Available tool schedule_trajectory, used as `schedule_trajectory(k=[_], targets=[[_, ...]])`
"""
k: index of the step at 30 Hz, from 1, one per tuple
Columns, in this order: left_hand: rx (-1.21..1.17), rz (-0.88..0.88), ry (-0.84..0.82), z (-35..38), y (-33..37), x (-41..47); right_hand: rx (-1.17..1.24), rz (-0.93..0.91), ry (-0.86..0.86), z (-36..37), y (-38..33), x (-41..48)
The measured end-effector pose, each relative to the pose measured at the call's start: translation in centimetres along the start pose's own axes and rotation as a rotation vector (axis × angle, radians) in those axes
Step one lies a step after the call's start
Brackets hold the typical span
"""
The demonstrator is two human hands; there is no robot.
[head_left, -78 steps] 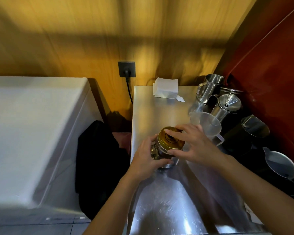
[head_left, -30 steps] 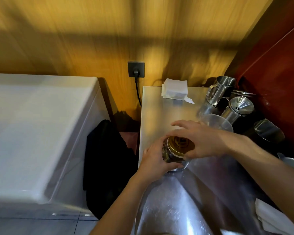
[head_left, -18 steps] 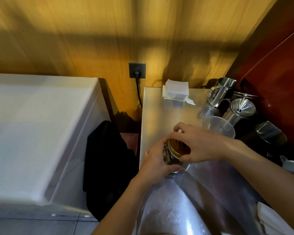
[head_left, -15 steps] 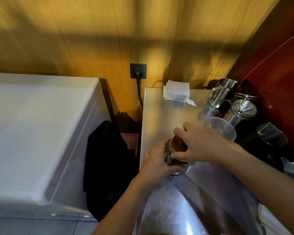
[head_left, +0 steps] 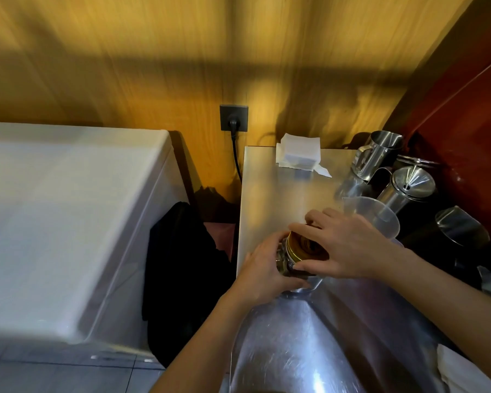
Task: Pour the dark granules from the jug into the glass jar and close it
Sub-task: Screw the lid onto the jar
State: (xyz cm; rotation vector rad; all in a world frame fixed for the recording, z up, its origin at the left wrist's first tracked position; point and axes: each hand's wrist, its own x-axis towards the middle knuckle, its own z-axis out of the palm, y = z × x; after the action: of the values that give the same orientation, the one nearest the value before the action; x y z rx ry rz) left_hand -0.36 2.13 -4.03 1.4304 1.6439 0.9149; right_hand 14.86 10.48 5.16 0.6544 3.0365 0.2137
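steel counter (head_left: 270,194), jar (head_left: 285,263) near left edge | left hand (head_left: 264,268) grips jar | right hand (head_left: 343,248) clasps gold lid (head_left: 302,248)

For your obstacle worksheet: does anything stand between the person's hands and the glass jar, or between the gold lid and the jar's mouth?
Nothing visible does. The left hand wraps the glass jar; the right hand grips the gold lid, already on the mouth.

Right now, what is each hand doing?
Left hand: closed around the glass jar.
Right hand: fingers gripping the gold lid.
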Motion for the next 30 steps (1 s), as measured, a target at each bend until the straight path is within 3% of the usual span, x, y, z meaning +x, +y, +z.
schedule_trajectory(k=[4, 7, 11, 18, 30], targets=[[0.096, 0.040, -0.092, -1.2, -0.3, 1.6, 0.027, -0.157, 0.039, 0.4, 0.3, 0.6], [0.066, 0.054, -0.148, -1.4, -0.2, 1.5, 0.050, -0.159, 0.105, 0.8, 0.1, 0.7], [-0.002, 0.052, -0.030, -0.4, -0.1, 0.2, 0.079, -0.013, 0.196, 1.7, -1.0, 0.5], [0.030, 0.072, 0.157, 1.2, 0.4, -1.2, 0.088, 0.124, 0.171, 1.6, -2.0, 0.6], [-0.006, 0.057, 0.192, 1.8, 0.6, -1.5, 0.138, 0.153, 0.159, 1.6, -2.2, 0.6]])
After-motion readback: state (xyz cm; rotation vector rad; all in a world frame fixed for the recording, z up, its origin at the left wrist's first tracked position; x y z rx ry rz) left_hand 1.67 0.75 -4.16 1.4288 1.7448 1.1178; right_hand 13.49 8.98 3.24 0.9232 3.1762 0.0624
